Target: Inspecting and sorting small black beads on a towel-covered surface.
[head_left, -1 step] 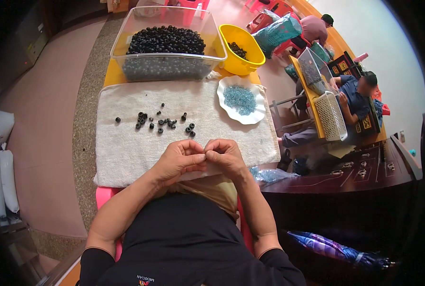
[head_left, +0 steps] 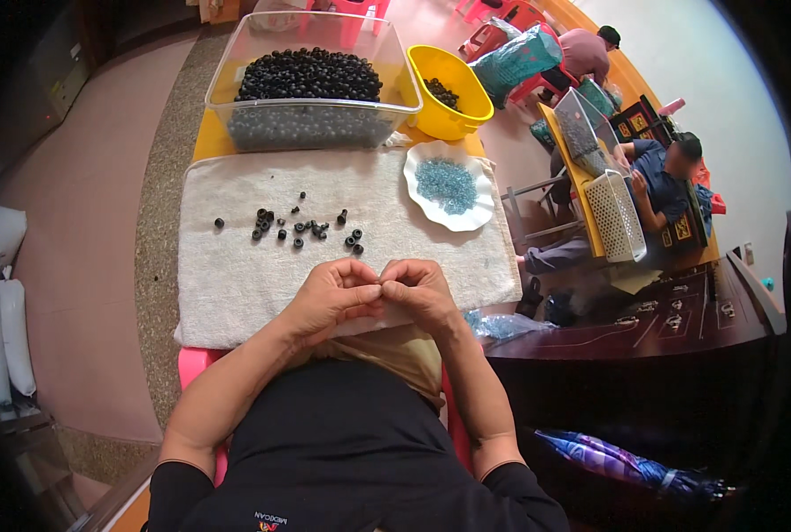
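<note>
My left hand [head_left: 335, 297] and my right hand [head_left: 419, 295] meet fingertip to fingertip over the near part of a white towel [head_left: 236, 293]. Both are closed in a pinch, thumbs against the index fingers. Whatever lies between the tips is too small or too hidden to make out. Beyond my hands, several small black cylindrical parts [head_left: 299, 242] with holes lie scattered on the towel. A white wavy-rimmed plate [head_left: 469, 220] at the right of the towel bears a heap of small clear-blue pieces [head_left: 447, 184].
At the back stands a clear plastic bin [head_left: 315, 133] full of black parts, beside a yellow basin [head_left: 453, 127] with some more. A plastic bag [head_left: 502, 326] lies right of the towel. A folded umbrella [head_left: 626, 461] is at lower right. Another person [head_left: 661, 186] sits at a table farther right.
</note>
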A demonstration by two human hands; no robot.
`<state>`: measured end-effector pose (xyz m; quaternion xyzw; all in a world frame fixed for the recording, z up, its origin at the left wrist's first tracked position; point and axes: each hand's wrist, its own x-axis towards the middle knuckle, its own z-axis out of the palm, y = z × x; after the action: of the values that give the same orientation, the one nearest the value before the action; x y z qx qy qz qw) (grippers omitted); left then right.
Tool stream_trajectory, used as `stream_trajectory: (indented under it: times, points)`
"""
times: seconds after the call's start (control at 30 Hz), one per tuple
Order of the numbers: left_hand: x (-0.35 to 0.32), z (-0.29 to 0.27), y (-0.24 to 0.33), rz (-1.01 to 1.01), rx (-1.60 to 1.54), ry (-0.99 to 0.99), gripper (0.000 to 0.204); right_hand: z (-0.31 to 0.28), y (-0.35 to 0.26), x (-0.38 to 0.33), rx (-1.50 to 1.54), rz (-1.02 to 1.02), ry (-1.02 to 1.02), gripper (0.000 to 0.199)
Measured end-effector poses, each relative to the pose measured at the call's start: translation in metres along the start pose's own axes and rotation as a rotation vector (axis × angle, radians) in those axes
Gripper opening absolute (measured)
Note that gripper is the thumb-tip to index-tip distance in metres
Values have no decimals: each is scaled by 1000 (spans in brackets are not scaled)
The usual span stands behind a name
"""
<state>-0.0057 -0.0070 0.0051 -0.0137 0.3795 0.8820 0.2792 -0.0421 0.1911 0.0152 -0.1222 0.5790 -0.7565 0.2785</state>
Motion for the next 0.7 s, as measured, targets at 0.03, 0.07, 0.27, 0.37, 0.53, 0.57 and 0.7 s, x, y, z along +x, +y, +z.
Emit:
stream_trajectory:
  times: [0.03,0.07,0.27,0.37,0.53,0.57,0.7]
  points:
    - [0,0,0,18,9,14,17,1,-1,0,-5,-1,-5,13]
    - [0,0,0,36,18,29,18,1,-1,0,-6,-1,-5,13]
    - [2,-2,-1,54,-9,30,17,-2,3,-1,-387,-217,19,10]
    - [2,0,-1,96,-31,91,14,3,2,0,-589,-401,15,15]
    - [2,-2,0,125,-71,115,11,20,-2,-10,-848,-523,80,31]
    - [3,-2,-1,126,-78,111,10,21,-5,-13,-854,-461,87,31]
    - [2,1,-3,133,-25,123,10,2,-13,-11,-831,-477,130,28]
